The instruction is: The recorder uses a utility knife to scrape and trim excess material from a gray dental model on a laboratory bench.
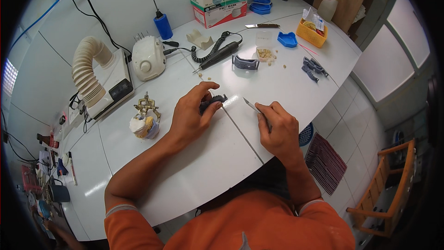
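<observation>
My left hand (188, 113) is closed on a dark grey dental model piece (213, 103), with thumb and fingers around it just above the white table. Part of the piece is hidden by the fingers. To its right, my right hand (281, 127) grips a small knife (250, 104). Its pointed metal blade aims up and left toward the dental piece, apart from it; the handle is covered by my fingers. Left of my left hand stands a brass articulator (147, 103) with a white, yellow and lilac plaster model (144, 127).
Beyond my hands lie a drill handpiece (221, 55), its white control box (148, 59), grey dental models (245, 62) and a clear box of tooth-like pieces (265, 54). A ribbed suction hose (88, 71) stands left, a yellow basket (313, 33) far right. Someone's arm (60, 234) shows lower left.
</observation>
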A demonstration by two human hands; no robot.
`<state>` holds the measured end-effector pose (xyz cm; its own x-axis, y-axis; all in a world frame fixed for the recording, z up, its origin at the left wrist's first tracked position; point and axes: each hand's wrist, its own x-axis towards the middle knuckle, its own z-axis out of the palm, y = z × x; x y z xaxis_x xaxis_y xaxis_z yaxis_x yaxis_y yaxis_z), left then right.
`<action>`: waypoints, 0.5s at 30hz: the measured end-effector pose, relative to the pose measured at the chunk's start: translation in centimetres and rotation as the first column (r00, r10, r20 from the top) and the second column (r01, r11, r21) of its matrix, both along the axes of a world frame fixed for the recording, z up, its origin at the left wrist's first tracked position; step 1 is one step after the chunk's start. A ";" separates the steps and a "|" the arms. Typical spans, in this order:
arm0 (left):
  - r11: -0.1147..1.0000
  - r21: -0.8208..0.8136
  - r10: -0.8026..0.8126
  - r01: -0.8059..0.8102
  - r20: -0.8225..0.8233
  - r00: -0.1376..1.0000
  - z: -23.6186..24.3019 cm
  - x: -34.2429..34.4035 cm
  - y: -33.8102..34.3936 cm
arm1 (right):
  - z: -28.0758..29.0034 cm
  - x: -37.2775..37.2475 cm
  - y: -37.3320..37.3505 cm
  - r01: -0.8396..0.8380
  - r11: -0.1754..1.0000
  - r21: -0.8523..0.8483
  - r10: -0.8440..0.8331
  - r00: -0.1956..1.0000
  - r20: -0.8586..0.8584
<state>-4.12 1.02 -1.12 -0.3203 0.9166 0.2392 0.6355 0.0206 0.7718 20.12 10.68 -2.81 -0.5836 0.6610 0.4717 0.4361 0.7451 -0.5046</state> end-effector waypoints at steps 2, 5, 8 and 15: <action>0.999 0.033 0.024 -0.024 -0.012 1.000 -0.5 -0.3 0.2 | 0.1 0.1 0.3 -0.006 1.000 0.025 0.007 0.999 -0.052; 0.989 0.146 0.042 -0.022 -0.135 0.990 -1.5 -0.8 0.7 | -0.2 0.3 0.8 0.017 0.999 0.037 -0.013 0.995 -0.096; 0.990 0.138 0.017 0.026 -0.307 0.951 -1.7 -1.0 1.0 | -1.0 0.4 1.1 0.029 0.999 0.029 -0.026 0.996 -0.086; 0.998 0.065 0.006 0.015 -0.310 0.951 -2.2 -1.0 1.3 | -1.3 0.4 0.8 0.042 0.998 0.054 -0.036 0.994 -0.100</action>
<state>-5.14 2.31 -3.36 -0.2167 0.8969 0.3855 0.8435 -0.0267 0.5364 20.53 11.48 -4.07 -0.5062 0.6531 0.5632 0.4153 0.7569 -0.5046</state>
